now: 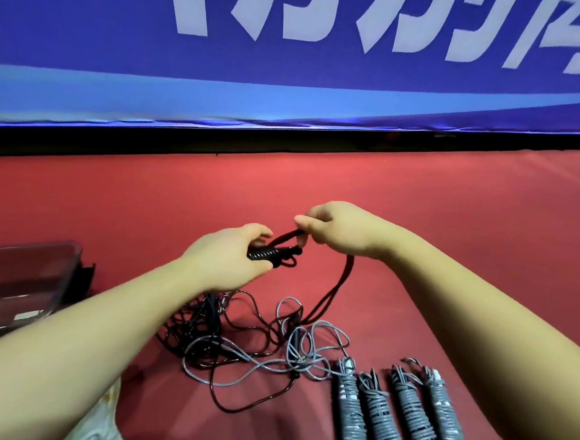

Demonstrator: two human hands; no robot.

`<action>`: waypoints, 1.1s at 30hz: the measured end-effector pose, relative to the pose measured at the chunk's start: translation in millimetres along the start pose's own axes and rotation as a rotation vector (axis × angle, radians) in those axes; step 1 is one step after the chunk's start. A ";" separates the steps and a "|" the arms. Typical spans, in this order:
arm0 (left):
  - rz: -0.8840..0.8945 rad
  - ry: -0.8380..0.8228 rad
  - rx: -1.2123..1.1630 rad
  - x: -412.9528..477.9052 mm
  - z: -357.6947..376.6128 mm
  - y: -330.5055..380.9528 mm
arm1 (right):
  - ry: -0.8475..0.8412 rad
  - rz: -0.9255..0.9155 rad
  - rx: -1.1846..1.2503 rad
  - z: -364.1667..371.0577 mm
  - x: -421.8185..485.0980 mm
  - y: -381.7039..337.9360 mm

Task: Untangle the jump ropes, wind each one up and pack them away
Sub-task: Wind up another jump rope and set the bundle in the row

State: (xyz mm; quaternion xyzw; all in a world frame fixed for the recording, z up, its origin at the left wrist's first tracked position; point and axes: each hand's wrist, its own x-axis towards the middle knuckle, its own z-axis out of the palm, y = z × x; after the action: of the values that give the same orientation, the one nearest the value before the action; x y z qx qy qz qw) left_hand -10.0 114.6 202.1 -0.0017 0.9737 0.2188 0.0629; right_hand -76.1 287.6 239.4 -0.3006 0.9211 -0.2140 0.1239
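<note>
1. Nearest are the two bare forearms, reaching forward to the hands, which are raised just beyond the tangled heap of black and grey jump ropes (239, 340) on the red floor (453, 214).
2. The left hand (234, 253) is curled round a black handle bundle (269, 252) with cord coiled on it. The right hand (336, 228) pinches a loop of thin black cord (292, 235) just beside that bundle, thumb and forefinger closed on it.
3. From the right hand the black cord drops to the heap's far edge. Because its slack runs into the heap, a hard pull could likely cinch a knot or drag grey cord up with it.
4. The turns at the bundle's end look loose. If the pinch slips, they may spring off.
5. Right of the heap, four wound grey rope bundles (398, 413) lie side by side, not yet packed.
6. Left of the heap stands a clear plastic tub (20, 283) with a black latch (86, 271). No wound rope shows inside. A pale patch low on its wall I cannot identify.
</note>
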 end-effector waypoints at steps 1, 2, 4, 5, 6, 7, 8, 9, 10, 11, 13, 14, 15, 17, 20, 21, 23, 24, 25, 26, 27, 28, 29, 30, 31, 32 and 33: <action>0.008 0.003 -0.010 0.3 0.0 -0.8 | 0.027 -0.008 -0.035 1.1 0.1 -1.1; 0.014 0.004 -0.066 0.9 0.1 -2.0 | 0.049 -0.019 -0.073 3.2 -1.2 -2.9; 0.010 0.015 -0.291 3.2 -0.8 -5.1 | 0.111 -0.028 -0.130 8.6 -2.2 -6.9; -0.003 0.027 -0.424 4.7 -1.3 -7.4 | 0.183 -0.051 -0.203 14.6 -2.7 -7.5; -0.022 0.032 -0.552 5.9 -1.6 -9.2 | 0.310 -0.115 -0.340 23.3 -4.2 -6.6; -0.041 0.027 -0.658 5.3 -2.3 -9.5 | 0.467 -0.214 -0.505 33.5 -5.3 -4.1; -0.062 0.015 -0.743 4.6 -2.3 -9.7 | 0.565 -0.278 -0.609 42.3 -8.5 -3.6; -0.081 0.001 -0.812 2.8 -2.5 -8.9 | 0.642 -0.342 -0.669 49.6 -11.3 -2.1; -0.103 -0.013 -0.875 1.2 -2.3 -9.0 | 0.672 -0.375 -0.691 54.9 -13.5 -1.3; -0.128 -0.027 -0.943 -0.6 -2.9 -8.6 | 0.697 -0.392 -0.680 60.0 -13.0 4.0; -0.176 -0.044 -1.106 -1.7 -6.6 -10.3 | 0.711 -0.359 -0.548 67.3 -13.3 11.7; -0.192 -0.046 -1.203 -1.3 -9.4 -11.5 | 0.694 -0.328 -0.424 71.1 -14.6 12.8; -0.201 -0.049 -1.304 -1.2 -12.7 -11.3 | 0.668 -0.309 -0.249 73.7 -15.8 12.0; -0.190 -0.058 -1.494 -0.3 -18.0 -9.5 | 0.587 -0.274 0.189 79.8 -16.2 8.4; -0.149 -0.070 -1.676 -0.2 -21.5 -4.2 | 0.651 -0.228 0.547 83.1 -9.7 -5.7; -0.133 -0.068 -1.710 -0.4 -22.9 -2.7 | 0.698 -0.235 0.560 81.8 -6.6 -10.1; -0.095 -0.071 -1.741 -0.8 -27.0 -1.3 | 0.799 -0.284 0.507 77.9 -0.7 -16.7; -0.080 -0.075 -1.742 -0.8 -28.9 -1.3 | 0.815 -0.289 0.529 75.2 1.1 -18.9; -0.073 -0.079 -1.738 -0.8 -30.4 -1.0 | 0.803 -0.267 0.597 71.9 2.1 -22.3; -0.078 -0.080 -1.735 -1.0 -30.6 -1.0 | 0.776 -0.238 0.659 70.6 2.9 -23.4; -0.089 -0.078 -1.740 -1.5 -29.6 -0.6 | 0.758 -0.219 0.682 71.2 4.0 -23.1; -0.103 -0.075 -1.751 -1.8 -27.6 -0.1 | 0.749 -0.210 0.668 72.3 4.4 -22.9; -0.115 -0.072 -1.760 -1.9 -25.4 0.4 | 0.741 -0.207 0.654 74.0 3.8 -22.1; -0.127 -0.068 -1.764 -2.3 -23.8 0.2 | 0.736 -0.209 0.648 75.6 2.8 -22.7; -0.132 -0.064 -1.763 -2.6 -23.1 -0.1 | 0.734 -0.219 0.638 76.5 2.4 -22.3; -0.131 -0.062 -1.757 -3.0 -23.5 -1.6 | 0.739 -0.241 0.619 77.6 1.7 -21.5; -0.122 -0.063 -1.746 -3.4 -24.5 -2.8 | 0.741 -0.267 0.595 77.8 0.4 -20.0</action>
State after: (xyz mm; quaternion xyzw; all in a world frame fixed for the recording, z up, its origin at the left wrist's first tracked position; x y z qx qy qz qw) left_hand -9.5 101.5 223.3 -0.0952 0.4544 0.8823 0.0775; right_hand -38.6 247.9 180.5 -0.2714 0.7556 -0.5744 -0.1599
